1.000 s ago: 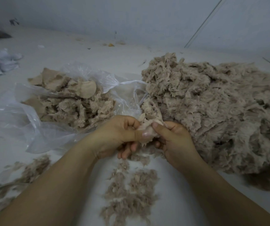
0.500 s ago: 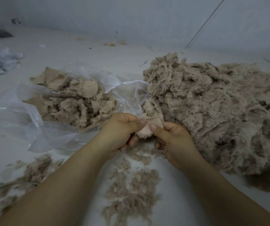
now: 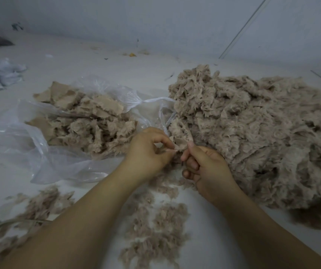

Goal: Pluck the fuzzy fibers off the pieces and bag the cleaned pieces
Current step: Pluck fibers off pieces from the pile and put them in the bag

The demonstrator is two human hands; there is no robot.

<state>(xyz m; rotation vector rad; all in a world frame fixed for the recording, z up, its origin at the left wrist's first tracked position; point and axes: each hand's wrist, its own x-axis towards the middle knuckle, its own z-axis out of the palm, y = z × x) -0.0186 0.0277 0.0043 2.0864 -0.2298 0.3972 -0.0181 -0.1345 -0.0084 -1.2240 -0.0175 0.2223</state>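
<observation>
The left hand (image 3: 148, 150) has shifted its grip to the piece's (image 3: 181, 145) edge, fingertips pinching.

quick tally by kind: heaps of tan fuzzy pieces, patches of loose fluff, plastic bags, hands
Heaps of fuzzy pieces: 2, the big heap on the right and the bagged heap
Patches of loose fluff: 2, the near fluff and the left fluff
Clear plastic bag: 1
Hands: 2, left hand and right hand, both pinching one piece
Total: 7

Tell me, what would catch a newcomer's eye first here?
Probably the big heap of fuzzy beige scraps filling the right side. Next, the left hand and right hand at centre, pinching one small piece between them. Left of them, a clear plastic bag holds more pieces.
</observation>
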